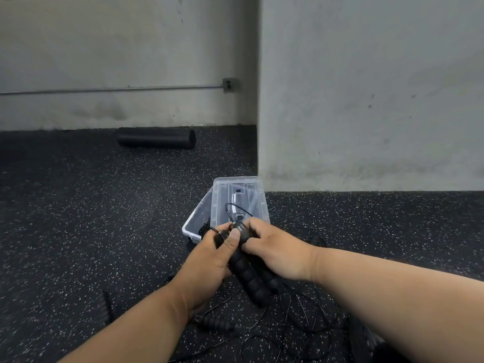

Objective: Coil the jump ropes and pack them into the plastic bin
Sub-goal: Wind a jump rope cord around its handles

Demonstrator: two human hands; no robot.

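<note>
Head view: left hand [209,254] and right hand [275,254] both curled tight around black ribbed jump rope handles [248,273], held together above the speckled floor [78,218]. Just beyond, clear plastic bin [195,225], lid [239,200] propped across it. Loose rope cords [301,318] sprawled below. Foam roller [156,137] by the wall.

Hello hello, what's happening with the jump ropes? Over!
Left hand and right hand both gripping black rope handles. Plastic bin ahead, lid propped over it, partly blocking. More ropes loose on floor.
</note>
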